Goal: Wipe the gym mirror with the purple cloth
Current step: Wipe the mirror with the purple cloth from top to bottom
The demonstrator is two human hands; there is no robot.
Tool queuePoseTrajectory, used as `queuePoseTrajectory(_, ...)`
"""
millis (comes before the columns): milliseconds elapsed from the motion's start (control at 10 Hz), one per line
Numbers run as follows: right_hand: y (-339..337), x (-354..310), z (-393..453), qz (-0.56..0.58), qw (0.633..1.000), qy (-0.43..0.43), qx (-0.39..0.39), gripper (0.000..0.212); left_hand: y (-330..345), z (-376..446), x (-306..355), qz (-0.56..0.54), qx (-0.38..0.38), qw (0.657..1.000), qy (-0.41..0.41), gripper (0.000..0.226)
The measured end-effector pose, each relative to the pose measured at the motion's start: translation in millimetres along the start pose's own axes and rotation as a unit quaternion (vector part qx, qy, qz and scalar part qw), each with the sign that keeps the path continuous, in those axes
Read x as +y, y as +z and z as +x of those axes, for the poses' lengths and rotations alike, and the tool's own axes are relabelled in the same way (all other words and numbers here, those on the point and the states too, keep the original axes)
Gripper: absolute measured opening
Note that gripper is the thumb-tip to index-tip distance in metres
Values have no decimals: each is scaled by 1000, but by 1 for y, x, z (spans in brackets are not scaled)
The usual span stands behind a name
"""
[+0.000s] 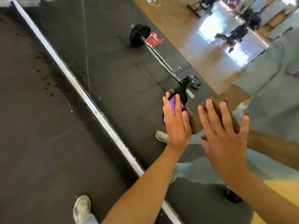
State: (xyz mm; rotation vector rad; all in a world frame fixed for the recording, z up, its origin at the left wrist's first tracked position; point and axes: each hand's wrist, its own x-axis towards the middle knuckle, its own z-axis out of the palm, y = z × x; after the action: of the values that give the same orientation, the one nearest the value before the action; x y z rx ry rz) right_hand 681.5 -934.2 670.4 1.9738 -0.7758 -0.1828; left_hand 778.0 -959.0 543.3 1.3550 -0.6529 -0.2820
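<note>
Here the purple cloth (174, 105) is pressed flat against the gym mirror (113, 65) by the left hand (176, 125), whose fingers are laid straight and close together over it, with cloth seen between them. Just beside it on the glass, the right hand (226, 136) is held flat, fingers straight and spread apart, nothing gripped. Reflected in the mirror above the hands, a barbell (152, 50) is seen on dark matting. Below the mirror's white lower frame (90, 102), a pale shoe (81, 207) is planted.
</note>
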Motion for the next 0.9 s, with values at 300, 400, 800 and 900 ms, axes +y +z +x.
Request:
queuePoseTrajectory(300, 60, -139, 12, 36, 993, -96, -62, 125, -8, -38, -162, -43, 66, 987, -144, 49)
queuePoseTrajectory(400, 91, -189, 6, 64, 990, -102, -69, 126, -9, -60, -229, -52, 83, 974, -205, 53)
queuePoseTrajectory(800, 230, -380, -53, 298, 946, -115, -49, 99, 6, -183, -476, -120, 142, 911, -368, 53)
queuePoseTrajectory(900, 239, -397, -51, 326, 939, -101, -37, 98, 8, -208, -520, -104, 144, 888, -424, 55)
